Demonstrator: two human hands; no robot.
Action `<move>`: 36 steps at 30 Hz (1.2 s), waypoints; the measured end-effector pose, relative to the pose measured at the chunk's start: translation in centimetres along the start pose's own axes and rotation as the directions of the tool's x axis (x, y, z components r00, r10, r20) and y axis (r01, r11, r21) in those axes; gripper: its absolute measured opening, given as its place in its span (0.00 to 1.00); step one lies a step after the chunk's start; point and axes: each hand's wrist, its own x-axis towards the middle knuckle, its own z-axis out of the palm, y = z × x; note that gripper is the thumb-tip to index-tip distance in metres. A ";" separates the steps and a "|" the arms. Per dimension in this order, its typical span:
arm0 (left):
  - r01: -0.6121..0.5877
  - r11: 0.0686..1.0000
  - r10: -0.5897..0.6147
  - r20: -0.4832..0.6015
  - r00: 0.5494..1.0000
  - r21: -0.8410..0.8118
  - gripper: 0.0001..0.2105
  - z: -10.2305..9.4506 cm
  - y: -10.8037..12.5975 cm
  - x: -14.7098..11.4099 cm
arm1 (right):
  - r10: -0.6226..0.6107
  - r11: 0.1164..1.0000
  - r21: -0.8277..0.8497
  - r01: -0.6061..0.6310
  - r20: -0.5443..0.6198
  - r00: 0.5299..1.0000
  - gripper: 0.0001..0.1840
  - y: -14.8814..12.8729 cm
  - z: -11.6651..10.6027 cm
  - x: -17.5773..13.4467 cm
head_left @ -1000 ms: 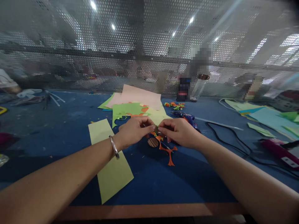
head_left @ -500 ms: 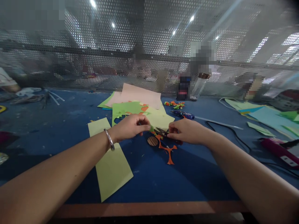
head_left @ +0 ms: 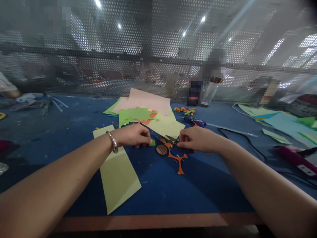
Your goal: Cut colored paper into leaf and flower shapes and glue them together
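Note:
My left hand (head_left: 135,135) pinches a small green paper piece (head_left: 152,142) just above the blue table. My right hand (head_left: 192,138) is closed around the handles of a pair of scissors (head_left: 170,138), whose blades point left toward the paper piece, apart from it. Between and below the hands lie a round wood-grain disc (head_left: 161,149) and orange paper scraps (head_left: 180,162). A pale yellow-green paper strip (head_left: 121,185) lies under my left wrist. Behind the hands rests a green sheet with cut-outs (head_left: 128,115), partly hidden by my left hand.
Pink sheets (head_left: 148,99) lie at the back, near small curled paper pieces (head_left: 185,111). A blue glue gun (head_left: 194,121) with a clear stick (head_left: 232,130) lies behind my right hand. At right are coloured papers (head_left: 279,122) and a magenta power strip (head_left: 296,160). A perforated screen (head_left: 111,62) borders the table.
My left hand has moved left and slightly down with the green paper piece, away from the scissors. My right hand and the scissors have barely moved.

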 end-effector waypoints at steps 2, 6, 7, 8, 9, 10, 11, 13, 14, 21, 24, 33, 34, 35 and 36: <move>-0.025 0.994 0.034 -0.085 0.996 0.107 0.13 0.0 0.1 0.0 | 0.004 1.000 0.022 -0.004 0.000 1.000 0.12 -0.1 0.1 0.0; -0.111 0.947 0.228 -0.390 0.892 0.300 0.10 1.2 1.3 -0.4 | -0.048 0.997 0.058 0.049 -0.020 0.999 0.09 -0.1 0.3 0.2; -0.124 0.940 0.256 -0.416 0.872 0.318 0.08 1.6 1.7 -0.6 | -0.060 0.997 0.057 0.061 -0.020 0.998 0.08 0.0 0.3 0.3; -0.141 0.929 0.284 -0.417 0.863 0.342 0.07 2.1 2.0 -0.8 | -0.059 0.997 0.047 0.060 -0.017 0.998 0.08 0.1 0.3 0.3; -0.147 0.918 0.300 -0.404 0.864 0.368 0.06 2.4 2.3 -0.9 | -0.047 0.998 0.030 0.047 -0.012 0.999 0.08 0.2 0.3 0.3; -0.142 0.909 0.303 -0.388 0.870 0.392 0.05 2.7 2.5 -1.0 | -0.025 1.000 0.007 0.025 -0.008 1.000 0.09 0.3 0.2 0.3; -0.129 0.901 0.297 -0.373 0.879 0.414 0.05 2.9 2.5 -1.1 | 0.003 1.000 -0.022 -0.003 -0.011 1.000 0.10 0.4 0.1 0.3; -0.083 0.893 0.257 -0.350 0.901 0.443 0.05 2.8 2.4 -1.2 | 0.062 0.993 -0.097 -0.066 -0.038 0.997 0.11 0.5 0.0 0.2; -0.052 0.892 0.229 -0.349 0.909 0.449 0.05 2.6 2.2 -1.2 | 0.091 0.986 -0.135 -0.099 -0.066 0.994 0.11 0.5 -0.1 0.1; -0.008 0.888 0.216 -0.401 0.890 0.459 0.06 0.8 1.3 -1.4 | -0.114 0.975 -0.212 0.064 -0.228 0.967 0.16 -1.0 0.4 -0.4; -0.071 0.918 0.270 -0.486 0.831 0.390 0.05 0.7 0.9 -1.0 | -0.283 0.942 -0.225 0.248 -0.139 0.949 0.16 -2.0 1.2 0.0; -0.162 0.934 0.328 -0.589 0.738 0.317 0.03 0.8 0.0 -0.2 | -0.316 0.920 -0.289 0.265 -0.146 0.938 0.10 -3.3 2.5 1.4; -0.165 0.935 0.329 -0.598 0.730 0.314 0.03 0.8 -0.1 -0.2 | -0.321 0.927 -0.259 0.270 -0.180 0.930 0.10 -3.3 2.5 1.4; -0.163 0.938 0.325 -0.611 0.721 0.307 0.03 0.7 -0.1 -0.2 | -0.321 0.937 -0.216 0.275 -0.224 0.920 0.10 -3.2 2.4 1.5; -0.159 0.943 0.316 -0.631 0.708 0.294 0.03 0.6 -0.2 -0.2 | -0.317 0.946 -0.163 0.282 -0.271 0.909 0.09 -3.0 2.1 1.7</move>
